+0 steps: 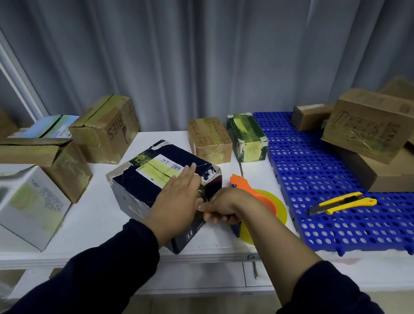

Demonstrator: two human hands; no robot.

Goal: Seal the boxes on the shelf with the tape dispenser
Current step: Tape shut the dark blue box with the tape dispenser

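Note:
A dark blue box with a yellow-taped label on top sits in the middle of the white shelf. My left hand lies flat on the box's top near its right edge, fingers together. My right hand grips the handle of the orange tape dispenser with its yellow tape roll, held against the box's right side. The dispenser's handle is hidden inside my fist.
Several cardboard boxes stand around: a taped brown one and a white one at left, two small ones behind. A blue perforated mat at right carries two yellow utility knives and stacked boxes.

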